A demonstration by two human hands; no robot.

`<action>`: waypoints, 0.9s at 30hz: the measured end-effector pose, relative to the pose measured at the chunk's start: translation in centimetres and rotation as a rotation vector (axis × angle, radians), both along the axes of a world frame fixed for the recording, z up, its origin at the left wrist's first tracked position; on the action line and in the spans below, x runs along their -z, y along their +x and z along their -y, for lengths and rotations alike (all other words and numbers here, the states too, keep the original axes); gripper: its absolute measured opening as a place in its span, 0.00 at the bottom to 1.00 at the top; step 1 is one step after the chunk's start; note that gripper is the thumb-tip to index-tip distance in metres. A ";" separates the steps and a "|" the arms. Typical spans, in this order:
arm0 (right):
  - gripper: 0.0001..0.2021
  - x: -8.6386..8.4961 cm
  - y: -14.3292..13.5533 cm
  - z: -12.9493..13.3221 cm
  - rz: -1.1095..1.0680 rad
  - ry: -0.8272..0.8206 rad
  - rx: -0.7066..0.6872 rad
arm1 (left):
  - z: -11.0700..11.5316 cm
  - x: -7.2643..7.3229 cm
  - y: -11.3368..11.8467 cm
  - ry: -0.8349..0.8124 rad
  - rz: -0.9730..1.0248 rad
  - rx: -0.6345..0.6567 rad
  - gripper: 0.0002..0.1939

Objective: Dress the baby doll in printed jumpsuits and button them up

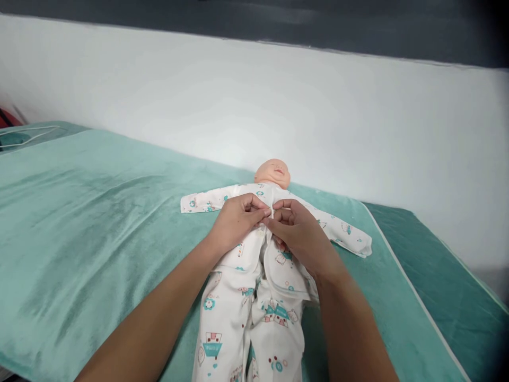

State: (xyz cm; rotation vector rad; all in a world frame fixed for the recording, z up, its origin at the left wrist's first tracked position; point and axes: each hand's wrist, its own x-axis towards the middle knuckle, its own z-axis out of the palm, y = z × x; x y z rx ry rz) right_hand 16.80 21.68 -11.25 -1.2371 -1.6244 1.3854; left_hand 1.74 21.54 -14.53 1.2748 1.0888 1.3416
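A baby doll (272, 172) lies on its back, dressed in a white printed jacket (242, 252) and matching trousers (226, 318). Over the chest, my left hand (242, 218) pinches the jacket's front edge between thumb and fingers. My right hand (296, 228) grips the opposite front edge, its fingertips nearly meeting those of the left. Whether a button or snap sits between the fingertips cannot be made out. Below my hands the jacket front hangs apart, with its right-side flap lying loose over the trousers. Both sleeves stretch out to the sides.
A light green blanket (99, 212) with soft creases lies under the doll. Darker green cloth (421, 244) shows at the right. Behind the doll's head rises a white wall (238, 101) with a dark upper band. At the far left edge there is a red object (8, 119).
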 end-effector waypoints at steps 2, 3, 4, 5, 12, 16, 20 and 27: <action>0.15 -0.1 -0.3 0.2 0.073 0.046 0.030 | 0.1 0.0 -0.1 0.014 -0.016 0.011 0.08; 0.15 0.0 -0.4 0.3 0.121 0.074 0.041 | 0.2 0.0 -0.2 0.021 -0.015 0.013 0.07; 0.15 0.0 -0.5 0.3 0.172 0.105 0.045 | 0.2 0.0 -0.2 0.027 -0.013 0.012 0.07; 0.15 0.0 -0.5 0.4 0.219 0.136 0.041 | 0.3 -0.1 -0.2 0.034 -0.010 0.014 0.07; 0.17 -0.1 -0.9 0.6 0.419 0.271 0.019 | 0.5 -0.4 0.0 0.045 -0.092 -0.005 0.06; 0.23 -0.7 -1.1 1.2 0.493 0.253 -0.026 | 0.7 -0.4 -0.1 0.026 -0.119 -0.028 0.06; 0.24 -1.2 -1.0 2.3 0.697 0.274 0.046 | 1.1 -0.5 -0.7 0.019 -0.210 -0.015 0.06; 0.09 -1.3 -0.3 4.0 1.033 0.425 -0.008 | 1.9 -1.4 -2.6 0.028 -0.265 0.141 0.08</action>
